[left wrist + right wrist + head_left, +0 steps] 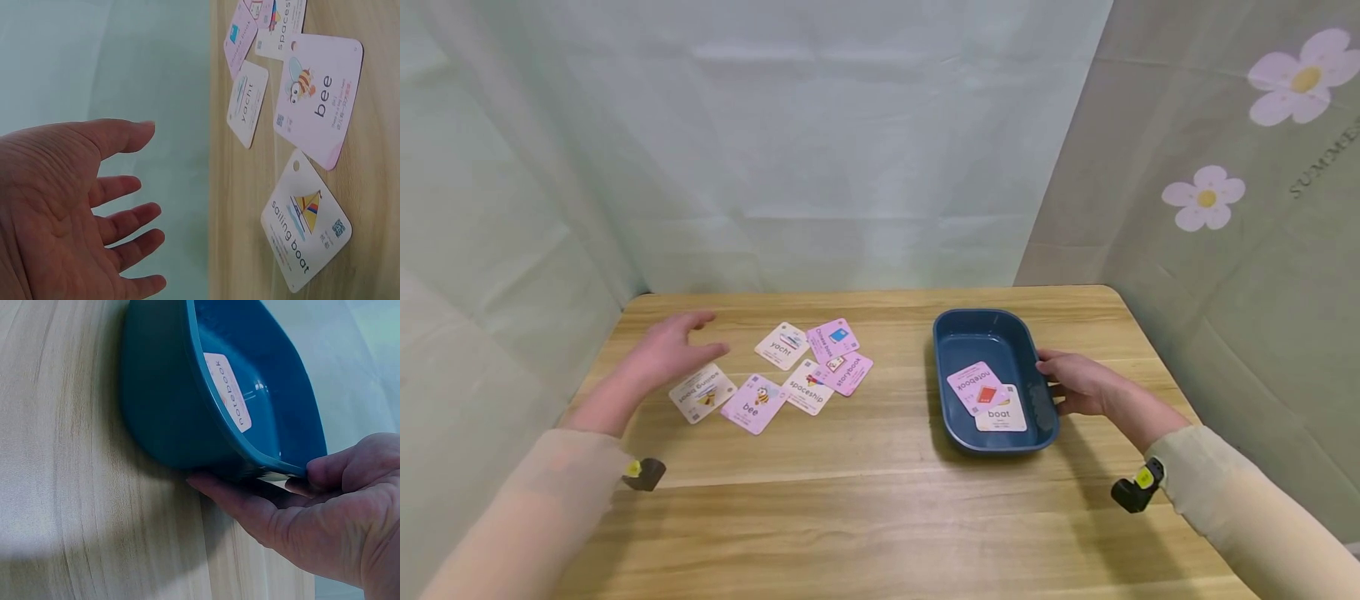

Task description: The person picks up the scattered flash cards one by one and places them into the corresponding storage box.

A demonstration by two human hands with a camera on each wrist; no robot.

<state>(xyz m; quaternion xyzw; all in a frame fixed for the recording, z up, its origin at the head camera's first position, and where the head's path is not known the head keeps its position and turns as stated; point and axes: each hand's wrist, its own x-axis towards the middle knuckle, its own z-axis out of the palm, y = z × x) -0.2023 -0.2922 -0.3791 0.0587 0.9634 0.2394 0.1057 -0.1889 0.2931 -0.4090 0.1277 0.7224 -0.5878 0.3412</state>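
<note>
My left hand (679,348), fingers apart and holding nothing, hovers at the left over the white "sailing boat" card (703,393). Beside that card lies the pink "bee" card (320,94), then the white "spaceship" card (807,387). Farther back are the white "yacht" card (781,347), the pink "Chinese book" card (832,338) and the pink "storybook" card (852,374), partly overlapping. With thumb at the rim and fingers along the outer wall, my right hand (1078,383) grips the right side of a blue plastic bin (169,381). Inside, the pink "notebook" card (976,387) partly covers the white "boat" card (1002,419).
The wooden table (880,517) carries everything. Pale curtains (850,150) hang behind it and along both sides, and the right one has printed flowers (1205,198). Each sleeve has a small black camera (1135,487) at the wrist.
</note>
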